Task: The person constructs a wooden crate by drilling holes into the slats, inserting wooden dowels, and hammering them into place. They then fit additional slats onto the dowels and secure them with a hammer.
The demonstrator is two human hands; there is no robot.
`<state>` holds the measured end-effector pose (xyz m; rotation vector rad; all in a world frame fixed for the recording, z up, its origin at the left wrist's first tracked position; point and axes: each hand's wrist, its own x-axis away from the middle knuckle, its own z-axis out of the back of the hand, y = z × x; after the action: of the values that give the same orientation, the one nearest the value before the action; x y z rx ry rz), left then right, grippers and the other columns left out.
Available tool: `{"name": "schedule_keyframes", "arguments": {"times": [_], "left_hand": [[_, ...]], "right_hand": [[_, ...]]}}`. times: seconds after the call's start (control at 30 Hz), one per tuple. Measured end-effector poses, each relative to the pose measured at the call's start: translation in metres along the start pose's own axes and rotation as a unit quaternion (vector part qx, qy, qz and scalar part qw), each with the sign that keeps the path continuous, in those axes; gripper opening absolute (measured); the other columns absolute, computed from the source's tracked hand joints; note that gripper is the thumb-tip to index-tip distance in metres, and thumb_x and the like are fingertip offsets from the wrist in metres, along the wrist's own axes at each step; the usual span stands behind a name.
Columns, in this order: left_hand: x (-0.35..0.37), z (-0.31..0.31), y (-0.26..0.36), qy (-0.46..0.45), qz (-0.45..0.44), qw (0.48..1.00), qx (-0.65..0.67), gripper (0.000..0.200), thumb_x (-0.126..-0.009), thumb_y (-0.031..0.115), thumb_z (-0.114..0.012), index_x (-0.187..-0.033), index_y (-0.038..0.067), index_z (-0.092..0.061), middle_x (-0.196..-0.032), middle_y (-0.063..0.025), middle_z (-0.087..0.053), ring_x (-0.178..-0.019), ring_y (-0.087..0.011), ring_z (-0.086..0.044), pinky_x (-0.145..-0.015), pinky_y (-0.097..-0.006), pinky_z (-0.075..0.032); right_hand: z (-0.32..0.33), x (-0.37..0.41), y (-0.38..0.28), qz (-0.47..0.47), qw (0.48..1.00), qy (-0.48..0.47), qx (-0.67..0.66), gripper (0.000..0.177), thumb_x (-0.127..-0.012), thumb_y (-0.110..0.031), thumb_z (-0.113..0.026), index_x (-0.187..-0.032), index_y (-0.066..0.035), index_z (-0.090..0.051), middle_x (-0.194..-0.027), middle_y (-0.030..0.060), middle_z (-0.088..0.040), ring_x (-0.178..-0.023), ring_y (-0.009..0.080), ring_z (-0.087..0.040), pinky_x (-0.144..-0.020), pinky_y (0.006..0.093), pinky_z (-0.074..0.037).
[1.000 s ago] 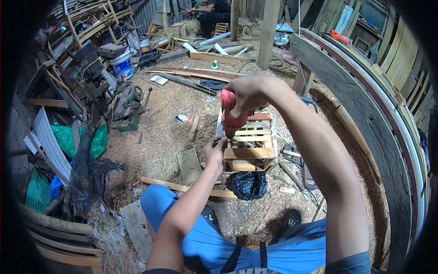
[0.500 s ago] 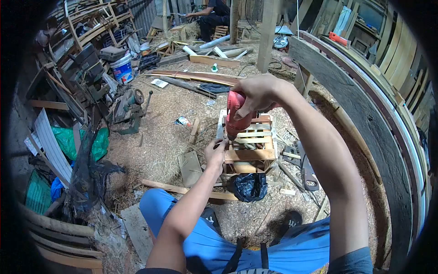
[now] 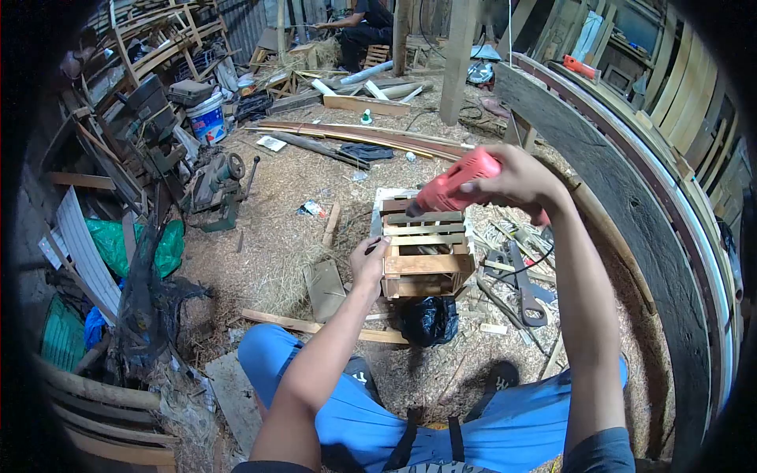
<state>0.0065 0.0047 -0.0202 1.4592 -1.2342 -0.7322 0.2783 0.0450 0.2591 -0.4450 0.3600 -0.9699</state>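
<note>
My right hand (image 3: 522,180) is wrapped round a red power drill (image 3: 459,180), raised above the far right part of a small slatted wooden crate (image 3: 428,264). The drill's dark nose points down and left, apart from the slats. At the crate's near left side, my left hand (image 3: 368,264) has its fingers closed on the edge; a small dark spot shows by the fingertips, too small to name. Light and reddish-brown slats with gaps between them form the crate's top. A black plastic bag (image 3: 428,321) sits just in front of the crate.
A handsaw (image 3: 530,303) lies on the shavings right of the crate. Long wooden strips (image 3: 347,135) stretch behind it. A bench vise (image 3: 217,189) and a white-blue bucket (image 3: 208,118) stand left. A thick wooden beam (image 3: 631,189) curves along the right. Another person (image 3: 367,31) sits at the back.
My right hand has lifted the drill off the crate's left edge and swung it right, tilting it from upright to slanted. My left hand stays at the crate's left side.
</note>
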Motion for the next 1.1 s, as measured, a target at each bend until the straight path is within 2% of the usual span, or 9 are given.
{"name": "schedule_keyframes", "arguments": {"times": [0.07,0.1,0.23,0.3,0.5,0.7,0.83,0.93,1.1], "left_hand": [[-0.004,0.0,-0.002,-0.003,-0.004,1.0,-0.005,0.034,-0.095,0.021,-0.075,-0.12,-0.002,-0.068,-0.107,-0.0095,-0.071,-0.095,-0.0161,-0.067,-0.085,-0.0304,-0.054],[-0.004,0.0,-0.003,0.001,-0.003,1.0,-0.013,0.034,-0.095,0.021,-0.075,-0.119,-0.002,-0.068,-0.106,-0.0093,-0.071,-0.094,-0.0161,-0.068,-0.084,-0.0305,-0.054],[-0.01,0.002,-0.01,0.0,-0.001,1.0,-0.017,0.032,-0.095,0.021,-0.075,-0.117,-0.001,-0.069,-0.106,-0.0083,-0.072,-0.092,-0.0158,-0.068,-0.084,-0.0307,-0.055],[-0.013,0.002,-0.013,0.003,-0.004,1.0,-0.016,0.032,-0.095,0.021,-0.075,-0.118,-0.001,-0.069,-0.105,-0.0081,-0.072,-0.091,-0.0158,-0.068,-0.083,-0.0309,-0.055],[-0.013,0.004,-0.011,0.002,-0.002,1.0,-0.02,0.032,-0.095,0.022,-0.075,-0.118,0.002,-0.07,-0.106,-0.0062,-0.072,-0.092,-0.0158,-0.067,-0.084,-0.0306,-0.053],[-0.006,0.004,-0.003,-0.01,0.003,1.0,-0.024,0.028,-0.097,0.025,-0.072,-0.114,0.002,-0.07,-0.104,-0.0063,-0.072,-0.093,-0.0147,-0.067,-0.084,-0.0306,-0.053],[-0.006,0.004,-0.003,-0.007,0.01,0.999,-0.032,0.028,-0.098,0.024,-0.071,-0.115,0.003,-0.069,-0.104,-0.0064,-0.072,-0.092,-0.0149,-0.068,-0.083,-0.0312,-0.054],[-0.004,0.003,0.0,-0.014,0.016,1.0,-0.02,0.027,-0.099,0.024,-0.07,-0.116,0.003,-0.068,-0.104,-0.0065,-0.072,-0.092,-0.0155,-0.068,-0.083,-0.0316,-0.055],[-0.002,0.001,0.002,-0.015,0.014,1.0,-0.024,0.027,-0.1,0.024,-0.068,-0.117,0.003,-0.068,-0.105,-0.0069,-0.072,-0.093,-0.0157,-0.068,-0.083,-0.0317,-0.055]], "right_hand": [[-0.014,0.02,0.031,-0.04,0.989,0.061,-0.132,0.054,-0.082,-0.039,-0.086,-0.124,-0.007,-0.072,-0.107,0.0093,-0.076,-0.094,0.0186,-0.072,-0.086,0.0348,-0.057],[-0.018,0.031,0.041,-0.008,0.979,0.089,-0.185,0.047,-0.086,-0.03,-0.084,-0.125,-0.006,-0.072,-0.11,0.0072,-0.076,-0.094,0.0146,-0.071,-0.087,0.0309,-0.057],[-0.041,0.071,0.07,-0.163,0.915,0.129,-0.346,0.044,-0.093,-0.024,-0.078,-0.129,-0.001,-0.066,-0.104,0.0082,-0.075,-0.086,0.0152,-0.073,-0.075,0.0304,-0.062],[-0.064,0.089,0.09,-0.152,0.879,0.183,-0.414,0.043,-0.095,-0.026,-0.076,-0.127,-0.001,-0.065,-0.106,0.008,-0.074,-0.085,0.0143,-0.072,-0.074,0.0296,-0.061],[-0.125,0.138,0.13,-0.223,0.8,0.266,-0.489,0.042,-0.096,-0.035,-0.073,-0.125,-0.005,-0.065,-0.11,0.0038,-0.072,-0.088,0.0121,-0.068,-0.076,0.0304,-0.056],[-0.206,0.179,0.177,-0.19,0.631,0.334,-0.673,0.06,-0.098,-0.05,-0.066,-0.139,-0.007,-0.056,-0.112,0.0063,-0.072,-0.089,0.017,-0.07,-0.072,0.031,-0.059],[-0.264,0.195,0.193,-0.215,0.559,0.405,-0.691,0.065,-0.096,-0.065,-0.061,-0.132,-0.011,-0.058,-0.103,0.0051,-0.072,-0.078,0.0187,-0.071,-0.066,0.0361,-0.058],[-0.293,0.209,0.198,-0.252,0.529,0.375,-0.718,0.065,-0.092,-0.071,-0.062,-0.119,-0.012,-0.062,-0.092,0.0012,-0.068,-0.075,0.0173,-0.067,-0.065,0.0346,-0.056],[-0.351,0.227,0.228,-0.302,0.492,0.385,-0.72,0.061,-0.098,-0.064,-0.059,-0.127,-0.011,-0.06,-0.097,0.0049,-0.07,-0.075,0.0211,-0.069,-0.069,0.0357,-0.058]]}}
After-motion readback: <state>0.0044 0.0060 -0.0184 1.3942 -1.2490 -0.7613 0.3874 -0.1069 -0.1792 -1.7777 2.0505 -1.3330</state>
